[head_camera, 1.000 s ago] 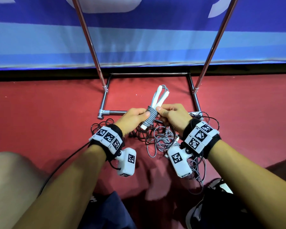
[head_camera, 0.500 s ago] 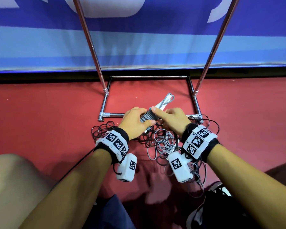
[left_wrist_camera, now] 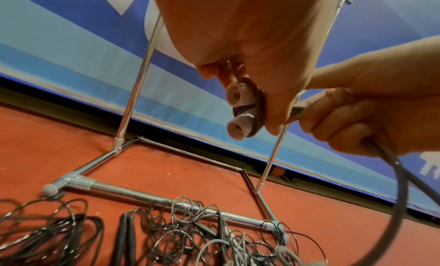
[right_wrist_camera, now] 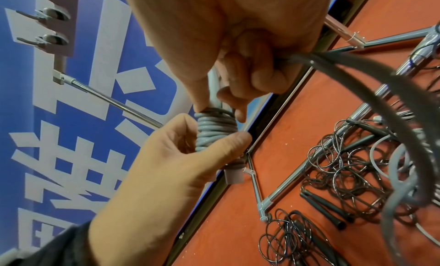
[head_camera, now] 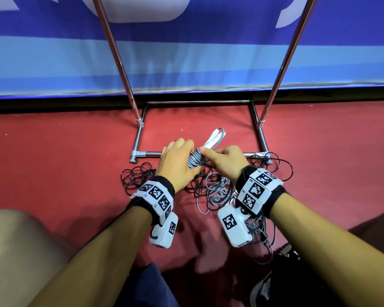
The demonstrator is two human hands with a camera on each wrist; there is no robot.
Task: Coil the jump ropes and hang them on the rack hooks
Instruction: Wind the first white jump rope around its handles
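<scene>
A grey jump rope with two white handles [head_camera: 213, 139] is held above the red floor, its cord wound in tight turns [head_camera: 195, 160] round the handles. My left hand [head_camera: 177, 162] grips the wound bundle [right_wrist_camera: 215, 130], and the handle ends [left_wrist_camera: 235, 110] stick out below its fingers. My right hand [head_camera: 224, 160] presses its forefinger on the top turn and grips the loose grey cord [left_wrist_camera: 393, 176] that loops down. The chrome rack's base [head_camera: 146, 154] lies just beyond the hands. Its hooks [right_wrist_camera: 45, 15] show in the right wrist view.
Tangled black ropes [head_camera: 135, 178] and grey ropes [head_camera: 217, 193] lie on the red floor under my wrists. Black handles [right_wrist_camera: 326, 208] lie among them. Two chrome uprights [head_camera: 118, 56] rise before a blue banner [head_camera: 186, 63]. A knee [head_camera: 20, 251] is at the lower left.
The bundle has tilted and dropped lower toward the rack's base bar. My left hand has turned over it, and the right forefinger now presses the top turn.
</scene>
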